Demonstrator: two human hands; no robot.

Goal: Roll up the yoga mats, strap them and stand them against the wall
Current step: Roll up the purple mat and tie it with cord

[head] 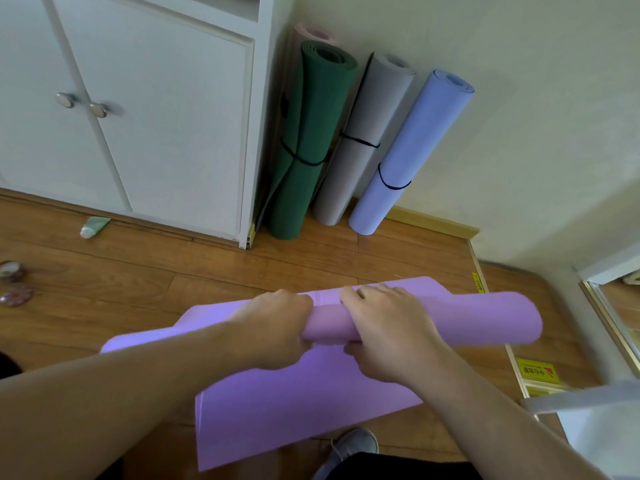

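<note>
A purple yoga mat lies on the wooden floor, partly rolled; its rolled part runs left to right in front of me. My left hand grips the roll near its middle, fingers curled over the top. Just to its right, my right hand wraps around the same roll, thumb underneath. Against the far wall stand a green rolled mat, a grey one and a lilac-blue one, each with a black strap around it. A pink rolled mat peeks out behind the green one.
A white cabinet with two round knobs stands at the left. On the floor lie a small green tube and two round objects at the far left. My shoe shows at the bottom; a metal-edged threshold lies at right.
</note>
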